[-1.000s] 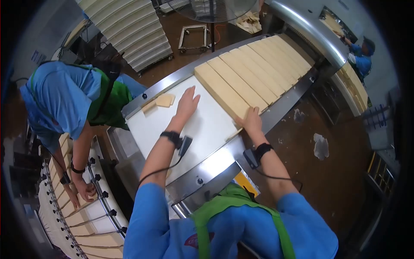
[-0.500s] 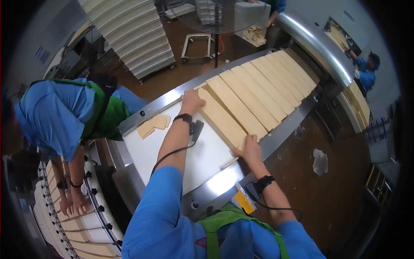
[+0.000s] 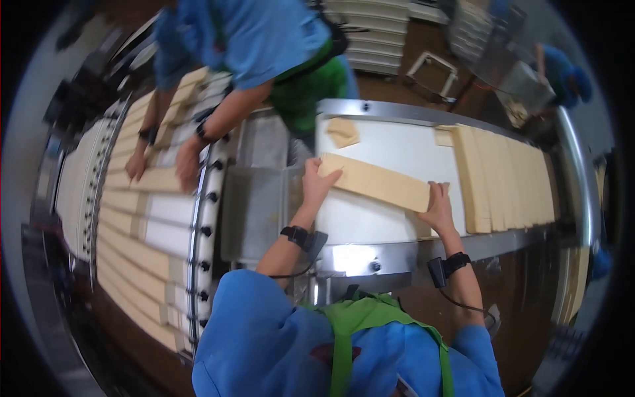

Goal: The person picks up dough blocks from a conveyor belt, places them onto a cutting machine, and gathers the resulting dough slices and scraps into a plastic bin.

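A long pale dough strip (image 3: 380, 184) is held across the white belt (image 3: 370, 225), slightly tilted with its left end farther from me. My left hand (image 3: 319, 184) grips its left end, thumb on top. At the right end, my right hand (image 3: 439, 208) is closed around the edge. Several similar dough strips (image 3: 506, 178) lie side by side on the belt to the right, apart from the held one. A folded dough scrap (image 3: 342, 132) rests at the belt's far left corner, and a small dough piece (image 3: 444, 136) lies beside the row.
On the left, a co-worker (image 3: 264, 46) leans over a curved conveyor (image 3: 169, 228) carrying dough strips, with both hands at one strip. Grey metal trays (image 3: 254, 208) stand between the conveyors. A metal rail (image 3: 407, 257) edges my belt. Another person (image 3: 565, 76) is at the far right.
My view has turned left. The held dough strip has moved away from the row toward the belt's left end, with both hands still on it. The co-worker now appears closer.
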A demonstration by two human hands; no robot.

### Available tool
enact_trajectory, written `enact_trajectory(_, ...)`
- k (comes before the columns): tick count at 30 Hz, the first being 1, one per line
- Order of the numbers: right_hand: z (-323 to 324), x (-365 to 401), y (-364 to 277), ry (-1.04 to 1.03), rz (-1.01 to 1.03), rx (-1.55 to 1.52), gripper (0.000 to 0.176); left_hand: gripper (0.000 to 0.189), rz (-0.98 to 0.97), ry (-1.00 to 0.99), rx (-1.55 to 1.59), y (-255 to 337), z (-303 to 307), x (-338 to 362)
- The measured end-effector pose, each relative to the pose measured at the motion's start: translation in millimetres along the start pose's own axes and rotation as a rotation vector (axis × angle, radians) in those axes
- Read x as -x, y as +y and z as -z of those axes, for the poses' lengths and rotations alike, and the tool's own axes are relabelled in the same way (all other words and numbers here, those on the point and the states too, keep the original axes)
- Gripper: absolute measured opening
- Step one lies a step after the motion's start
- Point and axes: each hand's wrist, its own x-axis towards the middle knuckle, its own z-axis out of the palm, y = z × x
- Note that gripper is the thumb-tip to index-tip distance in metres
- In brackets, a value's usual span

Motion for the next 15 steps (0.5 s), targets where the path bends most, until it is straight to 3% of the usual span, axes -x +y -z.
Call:
enact_trajectory(2, -7.9, -1.4, -50.8, 0.040, 0.131, 0.000, 0.075, 0.046, -0.018, 0.216, 0.158, 5.8, 48.4, 8.9)
enact_trajectory(3, -14.3, -1.0, -78.3, 0.066, 0.193, -0.002, 0.076, 0.038, -0.125, 0.278, 0.162, 13.0, 82.5, 14.4)
enact_trajectory(5, -31.8, 8.2, -129.9, -0.006, 0.319, -0.097, 0.082, 0.036, -0.002, 0.466, -0.041, 53.0, 154.5, 43.8)
enact_trajectory(6, -41.1, 12.9, -156.9, -0.037, 0.378, -0.145, 0.085, 0.033, -0.125, 0.592, -0.222, 65.2, 190.2, 55.2)
enact_trajectory(8, -59.5, 25.8, -217.6, -0.259, 0.337, -0.430, 0.095, 0.022, -0.107, 0.738, -0.242, 44.9, 273.6, 65.8)
enact_trajectory(9, -82.4, 33.6, -237.6, -0.245, 0.387, -0.542, 0.095, 0.022, -0.041, 0.797, -0.189, 41.1, 311.5, 72.1)
enact_trajectory(10, -95.4, 43.0, -263.9, -0.252, 0.395, -0.619, 0.085, 0.026, -0.120, 0.808, -0.150, 19.3, 354.3, 70.4)
enact_trajectory(14, -139.9, 69.0, -352.7, -0.301, 0.400, -0.696, 0.061, 0.033, -0.063, 0.727, -0.244, -44.9, 472.5, 75.6)
enact_trajectory(15, -151.4, 73.6, -369.5, -0.313, 0.398, -0.717, 0.057, 0.032, 0.118, 0.626, -0.354, -48.5, 495.7, 75.2)
